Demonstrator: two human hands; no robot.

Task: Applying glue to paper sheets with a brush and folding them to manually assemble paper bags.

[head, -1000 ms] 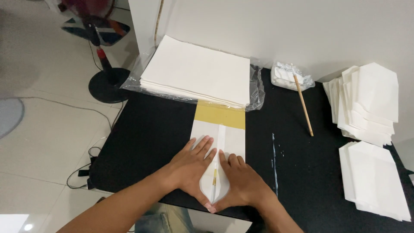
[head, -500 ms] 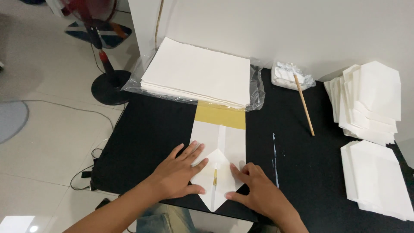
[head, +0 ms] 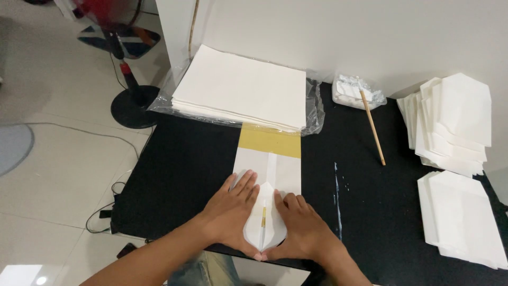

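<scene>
2 hands (head: pixel 233 212), 1 folded sheet (head: pixel 267 175), 1 stick (head: pixel 372 126), approx. 3 paper stacks (head: pixel 241 90) (counts unclear)

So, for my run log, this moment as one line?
left hand: flat on folded paper | right hand: flat on it | paper stack behind | black table

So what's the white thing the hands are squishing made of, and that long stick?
The folded sheet under the left hand and right hand looks like matte white paper: it holds sharp creases. The thin stick looks like pale wood or bamboo, straight and tan; which one I cannot tell.
</scene>
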